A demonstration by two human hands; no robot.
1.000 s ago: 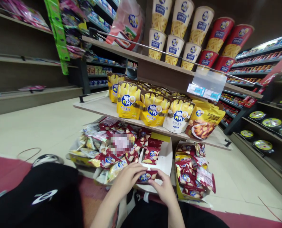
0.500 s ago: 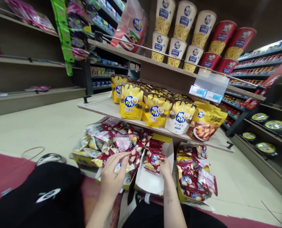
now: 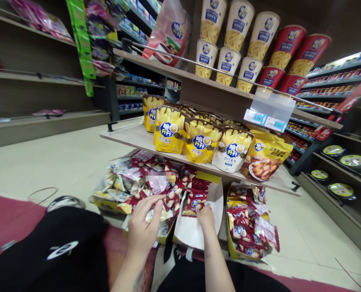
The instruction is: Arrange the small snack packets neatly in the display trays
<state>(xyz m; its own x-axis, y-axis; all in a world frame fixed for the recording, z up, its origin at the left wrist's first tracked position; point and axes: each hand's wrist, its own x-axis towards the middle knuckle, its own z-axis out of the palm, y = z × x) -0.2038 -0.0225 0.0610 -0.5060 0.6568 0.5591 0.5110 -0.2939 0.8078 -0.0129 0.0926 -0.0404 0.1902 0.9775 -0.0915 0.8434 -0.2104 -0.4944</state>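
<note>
The clock here has the middle carton [image 3: 191,232] as its centre. Inside this carton, the packets [image 3: 191,202] lie toward 12 o'clock, with the right hand [image 3: 206,217] at their near edge. At 3 o'clock stands the right carton [image 3: 238,254], filled with packets. At 10 o'clock is the left carton [image 3: 107,206], also full of packets; the left hand [image 3: 145,223] is at 9 o'clock. Higher, toward 12 o'clock, the lower board [image 3: 130,134] carries pouches [image 3: 169,132]. Above it, the upper board [image 3: 162,67] carries cups [image 3: 239,26] at 1 o'clock and a bag [image 3: 169,36] at 11 o'clock.
</note>
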